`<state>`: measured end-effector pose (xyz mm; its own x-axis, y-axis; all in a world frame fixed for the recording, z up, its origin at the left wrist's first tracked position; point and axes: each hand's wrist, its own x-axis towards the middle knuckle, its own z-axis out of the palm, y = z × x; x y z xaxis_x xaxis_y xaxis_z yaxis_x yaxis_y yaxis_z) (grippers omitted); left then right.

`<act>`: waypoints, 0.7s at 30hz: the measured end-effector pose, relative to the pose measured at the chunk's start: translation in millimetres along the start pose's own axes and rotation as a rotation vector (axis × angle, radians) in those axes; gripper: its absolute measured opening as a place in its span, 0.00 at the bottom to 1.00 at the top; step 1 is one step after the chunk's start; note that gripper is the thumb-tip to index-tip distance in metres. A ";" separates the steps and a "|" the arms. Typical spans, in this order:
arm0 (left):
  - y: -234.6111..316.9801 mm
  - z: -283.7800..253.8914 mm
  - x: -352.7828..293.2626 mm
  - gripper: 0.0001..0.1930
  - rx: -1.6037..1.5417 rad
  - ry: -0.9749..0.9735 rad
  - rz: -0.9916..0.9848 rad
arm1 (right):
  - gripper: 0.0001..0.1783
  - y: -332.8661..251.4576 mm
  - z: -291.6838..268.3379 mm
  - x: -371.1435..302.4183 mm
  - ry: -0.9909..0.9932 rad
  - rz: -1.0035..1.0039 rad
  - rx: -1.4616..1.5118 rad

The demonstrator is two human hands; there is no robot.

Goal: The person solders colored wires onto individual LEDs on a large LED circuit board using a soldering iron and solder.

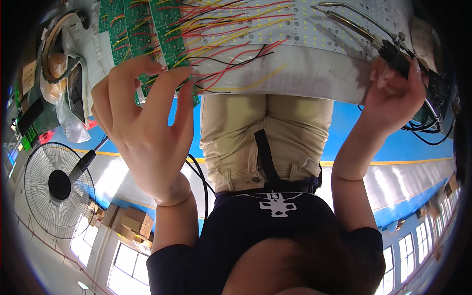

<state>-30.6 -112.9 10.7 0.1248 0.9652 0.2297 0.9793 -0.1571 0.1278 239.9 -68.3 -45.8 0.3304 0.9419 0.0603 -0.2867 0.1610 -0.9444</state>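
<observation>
Left hand [147,128]: fingers spread, steadying green circuit board [169,29] at eleven o'clock. Right hand [393,98]: fingers wrapped around soldering iron [364,32], tip over white LED panel [295,24] at one o'clock.

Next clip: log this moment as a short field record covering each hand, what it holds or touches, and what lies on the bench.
left hand: fingers spread, fingertips on a green circuit board
right hand: gripping a soldering iron by its dark handle
bench: white LED panel, row of green boards, red, yellow and black wires
surroundings: standing fan, cardboard boxes
</observation>
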 end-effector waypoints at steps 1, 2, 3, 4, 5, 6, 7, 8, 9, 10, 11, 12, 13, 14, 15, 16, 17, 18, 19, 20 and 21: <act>-0.1 3.0 1.5 0.10 0.011 -0.013 0.027 | 0.09 0.3 0.9 -1.6 0.014 -0.004 0.002; 0.3 2.7 3.4 0.10 0.011 -0.012 0.029 | 0.09 -0.4 2.7 -2.0 0.026 -0.005 0.007; 1.0 2.5 5.4 0.10 0.035 -0.022 0.064 | 0.09 -1.1 3.4 -1.9 0.028 -0.006 0.006; 1.8 2.9 7.4 0.10 0.059 -0.032 0.101 | 0.09 -1.9 3.6 -1.5 0.027 -0.003 -0.001; 2.0 4.4 8.5 0.10 0.056 -0.030 0.101 | 0.09 -2.4 4.1 -1.1 0.023 0.001 -0.008; 2.0 6.4 9.7 0.09 0.056 -0.023 0.121 | 0.09 -2.7 3.9 -0.9 0.023 -0.002 -0.011; 2.2 8.0 10.5 0.09 0.055 -0.016 0.140 | 0.08 -2.7 3.2 -0.7 0.020 0.012 -0.015; 2.1 9.2 11.3 0.09 0.050 -0.013 0.144 | 0.08 -2.7 2.9 -0.8 0.019 0.024 -0.019; 1.9 10.4 12.2 0.09 0.015 -0.011 0.149 | 0.08 -3.1 3.8 -1.5 0.021 0.019 -0.024; 1.7 11.9 13.0 0.09 -0.020 -0.009 0.154 | 0.09 -3.7 5.6 -2.7 0.031 0.037 -0.030; 1.7 13.9 13.0 0.09 -0.025 -0.006 0.156 | 0.12 -3.7 7.1 -3.9 0.039 0.056 -0.036; 1.5 16.6 12.7 0.09 -0.054 -0.003 0.179 | 0.12 -3.3 8.0 -4.4 0.041 0.053 -0.040; 1.3 19.3 12.7 0.10 -0.083 0.000 0.203 | 0.12 -2.8 8.6 -4.8 0.045 0.052 -0.045; 0.5 21.8 12.9 0.10 -0.088 0.001 0.204 | 0.12 -2.6 9.3 -5.0 0.049 0.052 -0.050; -0.4 24.4 13.3 0.10 -0.130 -0.008 0.245 | 0.11 -2.6 10.0 -4.8 0.048 0.042 -0.061; -0.4 26.4 13.9 0.09 -0.172 -0.018 0.286 | 0.11 -2.6 10.8 -4.8 0.049 0.040 -0.065; 0.3 27.7 14.8 0.09 -0.177 -0.017 0.287 | 0.11 -2.9 11.5 -4.9 0.056 0.036 -0.074; 1.1 28.7 15.5 0.09 -0.195 -0.002 0.297 | 0.11 -3.4 11.3 -4.7 0.062 0.033 -0.081; 2.1 29.3 16.1 0.09 -0.213 0.013 0.306 | 0.11 -3.8 10.0 -4.6 0.063 0.031 -0.086; 1.9 29.0 15.5 0.09 -0.211 0.013 0.303 | 0.11 -1.5 9.8 -4.7 0.049 0.033 -0.073; 2.2 28.0 14.8 0.09 -0.254 -0.015 0.287 | 0.11 0.6 9.7 -4.5 0.033 0.034 -0.059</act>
<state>-22.1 -93.1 -12.6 0.3919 0.8773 0.2771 0.8339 -0.4660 0.2958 229.5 -69.6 -43.5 0.3514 0.9361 0.0177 -0.2449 0.1101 -0.9633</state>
